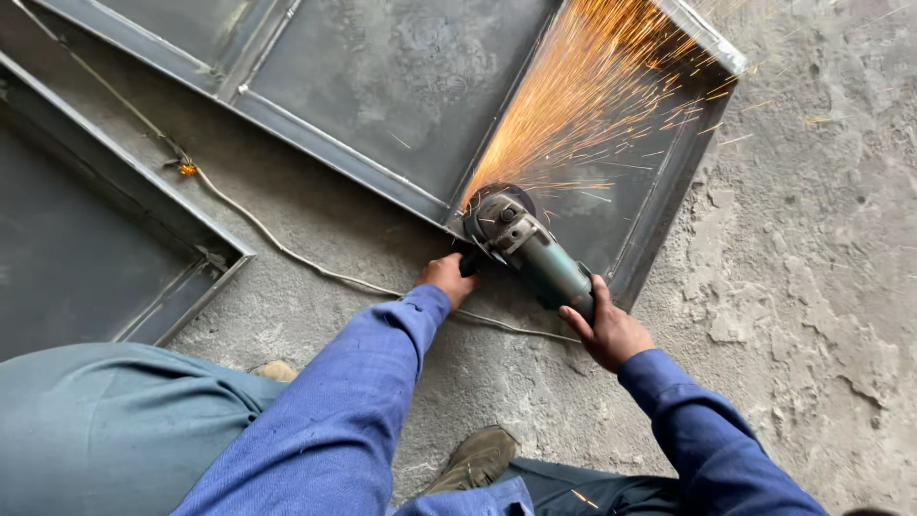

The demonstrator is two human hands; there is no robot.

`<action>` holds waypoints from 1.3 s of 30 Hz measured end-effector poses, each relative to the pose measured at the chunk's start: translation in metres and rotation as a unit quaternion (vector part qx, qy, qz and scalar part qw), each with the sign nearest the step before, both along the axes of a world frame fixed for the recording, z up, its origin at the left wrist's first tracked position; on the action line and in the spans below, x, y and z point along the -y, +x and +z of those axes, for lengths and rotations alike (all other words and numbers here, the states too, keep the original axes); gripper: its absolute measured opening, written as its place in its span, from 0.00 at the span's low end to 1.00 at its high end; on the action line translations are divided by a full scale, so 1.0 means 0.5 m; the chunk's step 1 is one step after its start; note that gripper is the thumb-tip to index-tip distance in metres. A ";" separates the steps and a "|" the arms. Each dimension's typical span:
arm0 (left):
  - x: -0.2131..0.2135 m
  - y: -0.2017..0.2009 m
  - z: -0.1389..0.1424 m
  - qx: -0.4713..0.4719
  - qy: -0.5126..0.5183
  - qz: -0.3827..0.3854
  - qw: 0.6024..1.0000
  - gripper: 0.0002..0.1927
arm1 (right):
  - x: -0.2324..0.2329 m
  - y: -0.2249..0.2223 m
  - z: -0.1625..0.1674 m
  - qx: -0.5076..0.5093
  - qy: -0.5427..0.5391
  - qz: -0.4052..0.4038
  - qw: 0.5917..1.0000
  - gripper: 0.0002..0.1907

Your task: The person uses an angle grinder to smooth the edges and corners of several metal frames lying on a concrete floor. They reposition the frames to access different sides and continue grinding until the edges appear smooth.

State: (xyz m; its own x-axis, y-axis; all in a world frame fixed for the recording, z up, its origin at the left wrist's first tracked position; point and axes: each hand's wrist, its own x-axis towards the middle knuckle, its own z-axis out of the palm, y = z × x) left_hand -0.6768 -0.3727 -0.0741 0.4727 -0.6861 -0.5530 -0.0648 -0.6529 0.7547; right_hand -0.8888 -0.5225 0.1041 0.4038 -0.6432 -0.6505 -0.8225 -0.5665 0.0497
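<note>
A grey-green angle grinder point(535, 253) lies against the near rail of a grey metal frame panel point(382, 86). Its disc touches the rail where a cross bar meets it, and orange sparks point(592, 86) fan up and away to the right. My left hand point(447, 279) grips the grinder's black side handle. My right hand point(611, 330) is wrapped around the rear of the tool's body. Both arms are in blue sleeves.
A second metal frame panel point(86, 248) lies at the left. A thin cable point(287, 253) runs across the rough concrete floor point(821, 239) toward the grinder. My brown shoes point(476, 461) and grey-blue trouser leg point(105, 430) are at the bottom.
</note>
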 end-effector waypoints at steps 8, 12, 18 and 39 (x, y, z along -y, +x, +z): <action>0.006 -0.012 -0.002 0.007 0.002 -0.012 1.000 0.21 | -0.008 0.014 0.028 -0.009 0.001 -0.006 1.000 0.52; -0.004 0.000 -0.010 -0.016 0.014 -0.014 1.000 0.21 | -0.014 0.022 0.024 -0.031 0.005 -0.012 0.999 0.52; 0.000 -0.004 -0.008 0.002 0.020 -0.015 1.000 0.22 | -0.006 0.011 0.018 0.014 0.004 -0.005 1.000 0.52; 0.015 0.033 0.021 0.029 0.031 -0.052 0.998 0.21 | 0.004 0.027 0.029 0.030 0.029 -0.019 0.999 0.51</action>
State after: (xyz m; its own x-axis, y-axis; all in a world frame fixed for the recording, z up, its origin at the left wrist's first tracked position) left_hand -0.6603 -0.3802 -0.0634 0.4335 -0.6979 -0.5702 -0.1770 -0.6863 0.7055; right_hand -0.8755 -0.5247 0.1187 0.4190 -0.6207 -0.6627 -0.8437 -0.5359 -0.0315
